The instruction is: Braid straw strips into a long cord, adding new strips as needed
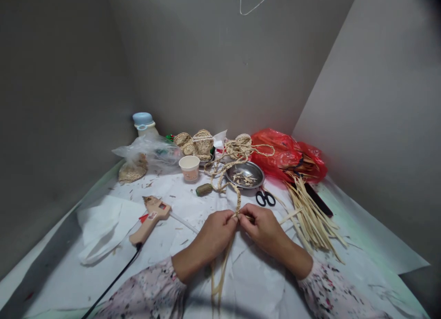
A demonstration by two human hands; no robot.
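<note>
From where I stand, both hands meet just nearer the person than the shallow metal bowl (253,183), whose shiny rim circles pale, dry scraps. The left hand (219,228) pinches the lower end of a straw-coloured braid (238,197) between thumb and finger; the right hand (262,227) pinches it too, fingertips close together. Flat loose strands (223,273) hang from that end toward the person, while the finished cord, knobbly and narrow, loops past the bowl's left side and up behind it.

Right of the bowl, black-handled scissors (265,198) lie near a fanned bundle of smooth, ribbon-like strips (312,215), and a crinkled red plastic bag (275,149) slumps behind them. Left of it stand a tapered paper cup (189,169) and, farther out, a tan glue gun (150,221) with a black cord. Coarse coiled woven pieces (202,144) sit beyond the cup.

The surface (186,282) wears wrinkled white sheeting, flecked with fibre bits. Plain, matte grey walls (213,57) close in around it.
</note>
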